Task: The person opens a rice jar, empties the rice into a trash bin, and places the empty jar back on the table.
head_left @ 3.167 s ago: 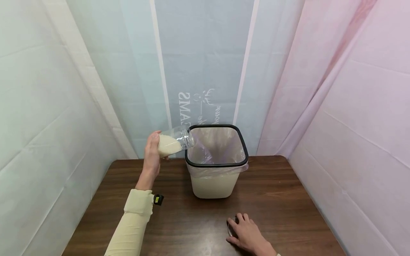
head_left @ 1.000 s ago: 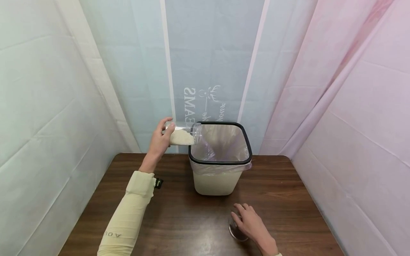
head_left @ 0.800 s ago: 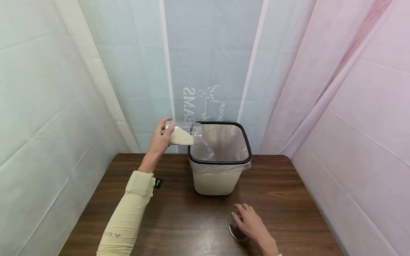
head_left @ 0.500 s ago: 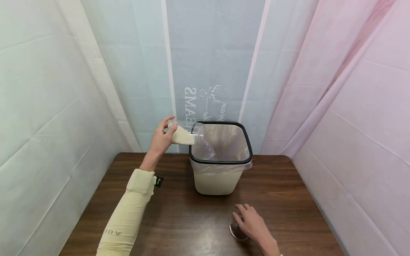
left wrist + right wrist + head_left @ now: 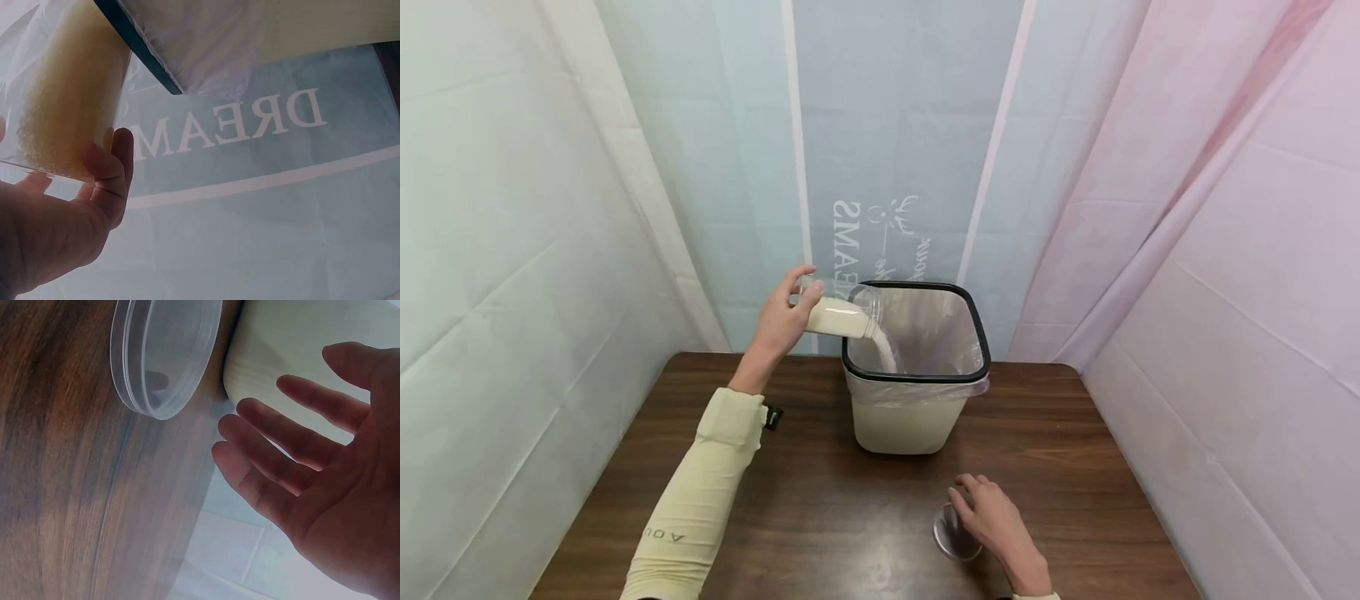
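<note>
My left hand (image 5: 778, 323) grips the base end of a clear, open-mouthed jar (image 5: 838, 318), fingers and thumb around it. The jar lies tipped on its side, its mouth over the left rim of the bin. White, rice-like grains (image 5: 884, 350) stream from the mouth into the bin (image 5: 910, 429), which is cream with a black rim and a clear bag liner. The left wrist view shows the grains inside the jar (image 5: 78, 94) close up. My right hand (image 5: 997, 521) hovers beside a clear round lid (image 5: 169, 356) on the table, fingers spread and slightly bent, holding nothing.
The bin stands on a dark wood table (image 5: 820, 500) near its back edge. A pale blue printed curtain (image 5: 895, 125) hangs behind. White fabric walls (image 5: 1247, 333) close in both sides.
The left hand has moved right and tipped the jar further; grains now pour out where none did before. The right hand has shifted slightly to the right, uncovering more of the lid.
</note>
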Demonstrator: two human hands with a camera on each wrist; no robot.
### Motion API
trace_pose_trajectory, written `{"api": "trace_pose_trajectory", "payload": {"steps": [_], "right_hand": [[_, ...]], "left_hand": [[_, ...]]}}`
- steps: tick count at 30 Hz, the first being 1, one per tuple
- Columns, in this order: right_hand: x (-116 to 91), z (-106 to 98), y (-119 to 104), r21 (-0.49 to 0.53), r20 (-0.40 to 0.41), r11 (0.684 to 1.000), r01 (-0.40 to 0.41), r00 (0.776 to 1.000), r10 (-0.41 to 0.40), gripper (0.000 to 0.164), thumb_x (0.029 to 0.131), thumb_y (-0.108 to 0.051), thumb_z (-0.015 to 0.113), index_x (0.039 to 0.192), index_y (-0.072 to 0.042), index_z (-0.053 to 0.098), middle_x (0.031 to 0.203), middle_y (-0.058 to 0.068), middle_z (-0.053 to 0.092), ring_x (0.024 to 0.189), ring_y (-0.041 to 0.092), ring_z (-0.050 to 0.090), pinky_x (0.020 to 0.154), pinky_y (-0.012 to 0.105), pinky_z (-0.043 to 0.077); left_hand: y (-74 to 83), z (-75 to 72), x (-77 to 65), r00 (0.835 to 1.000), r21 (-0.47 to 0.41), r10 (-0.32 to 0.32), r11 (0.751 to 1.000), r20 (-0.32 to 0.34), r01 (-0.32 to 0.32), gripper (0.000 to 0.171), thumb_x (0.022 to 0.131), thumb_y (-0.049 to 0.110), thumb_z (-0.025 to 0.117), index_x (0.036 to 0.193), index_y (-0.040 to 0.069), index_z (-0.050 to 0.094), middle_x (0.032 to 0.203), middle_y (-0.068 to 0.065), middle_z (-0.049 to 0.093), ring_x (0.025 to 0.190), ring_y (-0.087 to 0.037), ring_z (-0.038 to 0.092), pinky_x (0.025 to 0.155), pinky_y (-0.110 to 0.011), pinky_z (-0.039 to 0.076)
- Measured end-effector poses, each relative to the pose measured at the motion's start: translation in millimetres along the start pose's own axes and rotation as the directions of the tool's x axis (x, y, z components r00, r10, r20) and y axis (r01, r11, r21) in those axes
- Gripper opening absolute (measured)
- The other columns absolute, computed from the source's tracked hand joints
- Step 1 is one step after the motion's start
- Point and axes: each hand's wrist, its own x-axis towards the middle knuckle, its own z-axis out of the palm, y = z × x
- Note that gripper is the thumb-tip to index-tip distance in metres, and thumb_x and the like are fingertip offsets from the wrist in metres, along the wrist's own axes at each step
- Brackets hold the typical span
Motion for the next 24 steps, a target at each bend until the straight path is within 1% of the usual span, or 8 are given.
{"api": "trace_pose_trajectory", "payload": {"steps": [6,14,18,22,24], "right_hand": [[-0.3,2.1,-0.4,0.006,-0.003,1.0,0.009,1.0,-0.009,0.019,0.093,-0.027,0.066,0.103,-0.012,0.07,0.095,0.004,0.069,0.088,0.024,0.067,0.071,0.042,0.055],[1.8,2.4,-1.7,0.008,-0.027,0.999,0.034,0.999,-0.033,0.016,0.093,-0.025,0.066,0.101,-0.012,0.07,0.094,0.002,0.07,0.086,0.022,0.068,0.071,0.039,0.055],[4.0,3.9,-2.3,0.005,-0.03,0.999,0.037,0.999,-0.037,0.016,0.092,-0.025,0.066,0.101,-0.012,0.07,0.094,0.003,0.069,0.088,0.023,0.067,0.072,0.041,0.055],[5.5,6.2,-2.3,-0.01,-0.033,0.999,0.031,0.999,-0.031,0.016,0.092,-0.026,0.066,0.1,-0.013,0.07,0.094,0.003,0.068,0.088,0.026,0.065,0.069,0.043,0.054],[6.1,7.5,-2.0,-0.018,-0.035,1.0,0.025,0.999,-0.026,0.016,0.092,-0.026,0.066,0.101,-0.013,0.07,0.095,0.004,0.066,0.089,0.026,0.063,0.068,0.043,0.053]], "left_hand": [[-0.9,0.4,0.2,1.0,-0.014,0.002,1.0,0.001,-0.002,0.054,0.097,0.056,0.047,0.145,0.03,0.043,0.144,-0.02,0.047,0.121,-0.039,0.053,0.088,-0.054,0.049],[0.5,0.6,0.3,1.0,-0.007,0.009,1.0,0.021,-0.008,0.056,0.097,0.059,0.046,0.145,0.031,0.041,0.151,-0.012,0.042,0.136,-0.031,0.042,0.097,-0.056,0.045],[2.4,-1.1,0.7,1.0,-0.007,0.004,1.0,0.03,-0.004,0.055,0.097,0.059,0.046,0.145,0.032,0.041,0.15,-0.013,0.042,0.133,-0.032,0.044,0.095,-0.056,0.046],[4.0,-2.4,1.4,0.999,0.004,0.008,1.0,0.036,-0.008,0.055,0.097,0.057,0.046,0.146,0.031,0.041,0.149,-0.015,0.043,0.131,-0.034,0.045,0.092,-0.056,0.047],[4.0,-2.4,1.8,0.999,0.007,0.013,1.0,0.036,-0.013,0.055,0.098,0.057,0.046,0.146,0.03,0.041,0.149,-0.014,0.043,0.132,-0.033,0.045,0.093,-0.056,0.046]]}}
